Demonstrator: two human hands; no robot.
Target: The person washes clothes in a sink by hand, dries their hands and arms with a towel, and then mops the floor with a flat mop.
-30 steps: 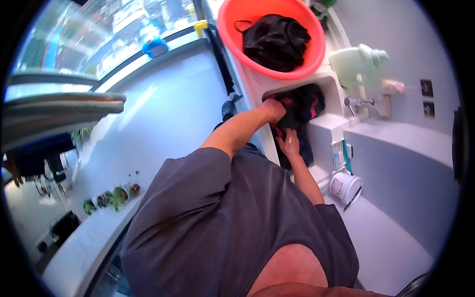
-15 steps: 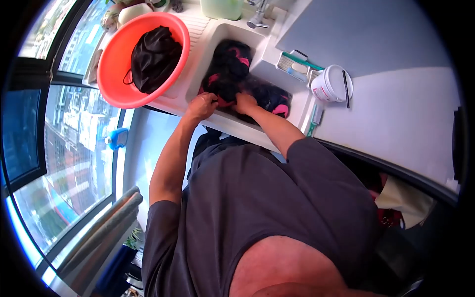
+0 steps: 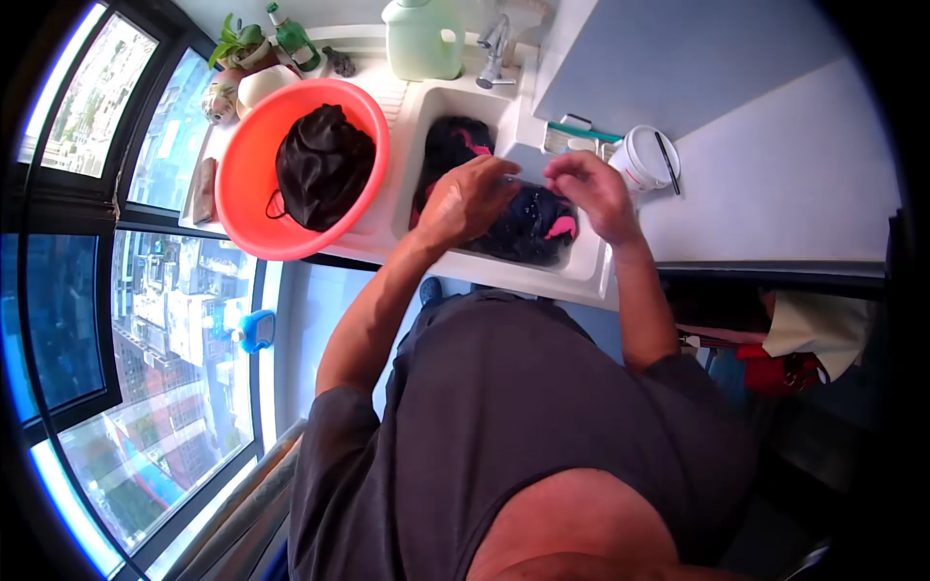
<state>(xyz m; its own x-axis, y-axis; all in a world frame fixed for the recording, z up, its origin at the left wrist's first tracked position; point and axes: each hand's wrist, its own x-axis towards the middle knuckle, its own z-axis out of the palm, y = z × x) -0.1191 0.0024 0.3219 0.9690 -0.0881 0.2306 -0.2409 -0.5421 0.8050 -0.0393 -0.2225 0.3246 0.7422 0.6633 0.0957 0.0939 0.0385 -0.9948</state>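
Both my hands are raised above the sink [image 3: 415,145]. My left hand [image 3: 467,201] is over its left and middle part, fingers stretched to the right, with nothing seen in it. My right hand [image 3: 593,189] hangs over the sink's right side, fingers apart and a little bent, holding nothing. Below them dark wet clothes [image 3: 528,228] with pink patches lie in the sink, partly hidden by my left hand. A red basin [image 3: 242,208] stands left of the sink with a bunched black cloth [image 3: 325,169] inside.
At the back stand a pale green jug [image 3: 423,41], a metal tap [image 3: 494,53] and a green bottle [image 3: 293,39]. A white bucket [image 3: 644,160] with a dark stick on its lid is on the right counter [image 3: 775,203]. Windows [image 3: 174,339] line the left.
Both hands have let go of the wet clothes and lifted up out of the sink, my right one moving right. The camera view has shifted, so more of the back ledge shows.
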